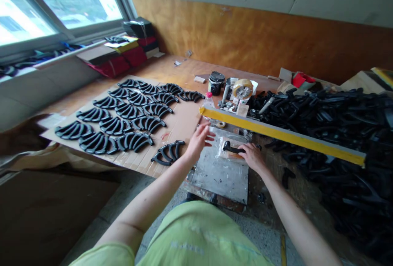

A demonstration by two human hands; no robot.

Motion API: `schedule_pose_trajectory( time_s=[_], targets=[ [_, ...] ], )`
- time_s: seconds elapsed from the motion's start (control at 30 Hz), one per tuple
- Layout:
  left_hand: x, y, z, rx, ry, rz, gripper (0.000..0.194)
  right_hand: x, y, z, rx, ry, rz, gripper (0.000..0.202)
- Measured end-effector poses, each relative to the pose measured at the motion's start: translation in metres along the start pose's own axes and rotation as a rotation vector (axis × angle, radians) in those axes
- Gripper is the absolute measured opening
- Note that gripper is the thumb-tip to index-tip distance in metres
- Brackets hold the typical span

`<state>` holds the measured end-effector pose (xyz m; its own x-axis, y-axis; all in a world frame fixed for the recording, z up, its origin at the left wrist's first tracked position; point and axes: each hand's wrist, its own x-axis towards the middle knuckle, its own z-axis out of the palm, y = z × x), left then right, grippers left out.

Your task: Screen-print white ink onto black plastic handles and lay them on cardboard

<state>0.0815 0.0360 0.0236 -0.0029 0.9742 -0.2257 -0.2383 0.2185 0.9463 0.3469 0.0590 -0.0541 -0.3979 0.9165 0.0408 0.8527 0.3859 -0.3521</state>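
My right hand (pixel 252 156) has its fingers closed round one end of a black curved piece (pixel 233 149), which lies over a small plastic-covered block on the grey metal plate (pixel 220 178). My left hand (pixel 199 140) hovers at the plate's left edge, fingers apart, holding nothing. To its left, a short group of black curved pieces (pixel 168 152) sits near the front edge of the cardboard sheet (pixel 181 120). Farther left on that sheet, several rows of similar black pieces (pixel 115 111) are laid out in fans.
A yellow-and-grey bar (pixel 282 135) slants above the bench. Behind the plate stand a black tub (pixel 216 82), a bottle with a pink cap (pixel 208 100) and a tape roll (pixel 242 89). A large heap of black pieces (pixel 346 127) covers the right side.
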Motion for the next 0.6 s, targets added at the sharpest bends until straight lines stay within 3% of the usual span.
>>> schedule_pose_trajectory(
  time_s=[0.1,0.13,0.2,0.27,0.4,0.5,0.6],
  targets=[
    [-0.034,-0.036,-0.003,0.077,-0.191,-0.301,0.060,0.008,-0.031,-0.016,0.072,-0.005,-0.092,0.007],
    [-0.045,-0.046,-0.003,0.045,-0.207,-0.362,0.063,0.011,-0.048,-0.017,0.094,0.001,-0.149,0.006],
    [-0.061,-0.062,-0.010,-0.074,-0.078,-0.375,0.064,0.015,-0.091,-0.012,0.107,-0.003,-0.284,0.006],
    [-0.070,-0.073,-0.027,-0.158,0.168,-0.319,0.060,0.021,-0.136,0.004,0.112,-0.042,-0.415,0.009],
    [-0.084,-0.099,-0.098,-0.063,0.543,-0.270,0.056,0.050,-0.196,0.058,0.170,-0.191,-0.567,0.023],
    [-0.096,-0.124,-0.157,0.191,0.719,-0.365,0.051,0.083,-0.215,0.103,0.108,-0.320,-0.464,0.028],
    [-0.101,-0.144,-0.195,0.341,0.777,-0.472,0.046,0.108,-0.225,0.137,-0.002,-0.428,-0.325,0.031]
  ],
)
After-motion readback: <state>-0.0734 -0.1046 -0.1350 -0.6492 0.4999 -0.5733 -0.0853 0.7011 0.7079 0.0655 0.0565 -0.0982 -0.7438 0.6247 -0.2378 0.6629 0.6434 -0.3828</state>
